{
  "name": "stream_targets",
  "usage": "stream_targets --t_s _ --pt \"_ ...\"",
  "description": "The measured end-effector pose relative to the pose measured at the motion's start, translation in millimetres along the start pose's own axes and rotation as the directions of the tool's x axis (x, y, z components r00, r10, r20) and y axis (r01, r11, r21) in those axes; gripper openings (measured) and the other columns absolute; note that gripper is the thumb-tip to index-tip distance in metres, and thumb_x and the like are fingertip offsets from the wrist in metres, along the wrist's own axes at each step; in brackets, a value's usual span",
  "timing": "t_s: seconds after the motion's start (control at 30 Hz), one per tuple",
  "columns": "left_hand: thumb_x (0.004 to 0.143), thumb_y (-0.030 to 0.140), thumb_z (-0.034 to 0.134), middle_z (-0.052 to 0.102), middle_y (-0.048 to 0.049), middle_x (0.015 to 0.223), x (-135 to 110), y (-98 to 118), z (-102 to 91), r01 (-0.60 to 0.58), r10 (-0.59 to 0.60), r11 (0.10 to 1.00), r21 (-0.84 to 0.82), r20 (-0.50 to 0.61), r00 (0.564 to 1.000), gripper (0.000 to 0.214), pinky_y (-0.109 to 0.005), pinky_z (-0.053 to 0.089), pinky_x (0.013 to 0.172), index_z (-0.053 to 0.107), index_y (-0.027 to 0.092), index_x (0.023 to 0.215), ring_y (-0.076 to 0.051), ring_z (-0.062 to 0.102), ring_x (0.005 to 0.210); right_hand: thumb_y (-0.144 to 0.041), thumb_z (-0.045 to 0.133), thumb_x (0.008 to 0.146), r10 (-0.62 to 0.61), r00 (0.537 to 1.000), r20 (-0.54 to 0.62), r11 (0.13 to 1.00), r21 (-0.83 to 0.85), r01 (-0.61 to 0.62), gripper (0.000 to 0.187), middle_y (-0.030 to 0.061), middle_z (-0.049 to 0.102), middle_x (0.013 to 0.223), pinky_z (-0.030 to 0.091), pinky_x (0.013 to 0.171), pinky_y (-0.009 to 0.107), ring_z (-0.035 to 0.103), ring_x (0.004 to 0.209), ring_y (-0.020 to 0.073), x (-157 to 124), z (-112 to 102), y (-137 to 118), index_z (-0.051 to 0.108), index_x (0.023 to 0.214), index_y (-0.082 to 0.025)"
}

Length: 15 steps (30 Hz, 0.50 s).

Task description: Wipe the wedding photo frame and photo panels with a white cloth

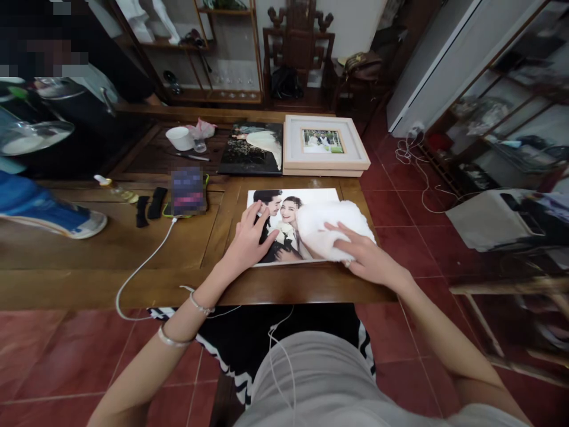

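A wedding photo panel (288,237) with white edges lies flat near the front edge of the wooden table (169,261). My left hand (253,237) rests on its left part, fingers spread, holding nothing. In my right hand (364,252) is a fluffy white cloth (331,222), gripped from its near right side and pressed over the right part of the panel. The cloth hides that part of the picture. Behind the panel lie a dark photo panel (253,148) and a light wooden picture frame (326,142), stacked on another.
A phone (186,193) on a white cable (133,279) lies to the left, beside a dropper bottle (118,190) and a blue packet (48,204). A white cup (180,139) stands farther back. Another person is at the upper left. Loose cables (415,148) lie on the red floor.
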<state>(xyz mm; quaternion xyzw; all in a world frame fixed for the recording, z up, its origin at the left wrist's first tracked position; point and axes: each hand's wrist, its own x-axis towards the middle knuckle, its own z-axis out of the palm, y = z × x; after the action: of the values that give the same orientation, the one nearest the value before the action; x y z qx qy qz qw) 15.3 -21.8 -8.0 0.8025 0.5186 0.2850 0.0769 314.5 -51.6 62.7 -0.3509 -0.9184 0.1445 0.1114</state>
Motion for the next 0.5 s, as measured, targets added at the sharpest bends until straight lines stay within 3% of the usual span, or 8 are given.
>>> stream_targets --t_s 0.17,0.3,0.4,0.5 --pt "0.095 0.038 0.050 0.036 -0.0228 0.149 -0.1 0.3 -2.3 -0.018 0.018 1.000 -0.012 0.021 1.000 0.052 -0.057 0.035 0.107 0.041 0.015 0.140 -0.035 0.031 0.140 -0.004 0.051 0.072 0.039 0.993 -0.111 0.999 -0.032 -0.042 0.041 0.0164 0.046 0.146 0.034 0.111 0.055 0.031 0.142 0.0298 52.8 7.6 54.4 0.061 0.110 -0.018" --pt "0.095 0.039 0.049 0.035 -0.0220 0.150 0.0 -0.5 -3.3 -0.012 0.013 1.000 -0.023 0.035 0.999 0.053 -0.056 0.034 0.108 0.040 0.014 0.141 -0.034 0.031 0.141 -0.004 0.052 0.074 0.043 0.980 -0.195 0.992 -0.112 -0.066 0.043 0.0184 0.052 0.140 0.027 0.113 0.061 0.030 0.142 0.0325 85.2 14.2 82.8 0.059 0.115 -0.016" --pt "0.094 0.041 0.050 0.036 -0.0200 0.150 0.2 -2.2 -2.1 0.007 -0.006 0.999 -0.042 0.031 0.999 0.054 -0.055 0.033 0.110 0.040 0.017 0.142 -0.033 0.031 0.141 -0.004 0.053 0.072 -0.001 0.980 -0.198 0.982 -0.184 -0.036 0.042 0.0201 0.049 0.142 0.022 0.113 0.065 0.027 0.142 0.0362 89.8 19.3 85.1 0.059 0.113 -0.014" --pt "0.094 0.042 0.051 0.037 -0.0183 0.150 0.1 -4.8 0.1 0.032 -0.031 0.997 -0.069 0.014 0.999 0.056 -0.053 0.032 0.111 0.039 0.018 0.143 -0.032 0.032 0.140 -0.002 0.050 0.071 -0.061 0.988 -0.142 0.973 -0.228 0.027 0.040 0.0193 0.046 0.145 0.020 0.113 0.066 0.025 0.143 0.0358 74.3 23.1 69.0 0.060 0.108 -0.014"
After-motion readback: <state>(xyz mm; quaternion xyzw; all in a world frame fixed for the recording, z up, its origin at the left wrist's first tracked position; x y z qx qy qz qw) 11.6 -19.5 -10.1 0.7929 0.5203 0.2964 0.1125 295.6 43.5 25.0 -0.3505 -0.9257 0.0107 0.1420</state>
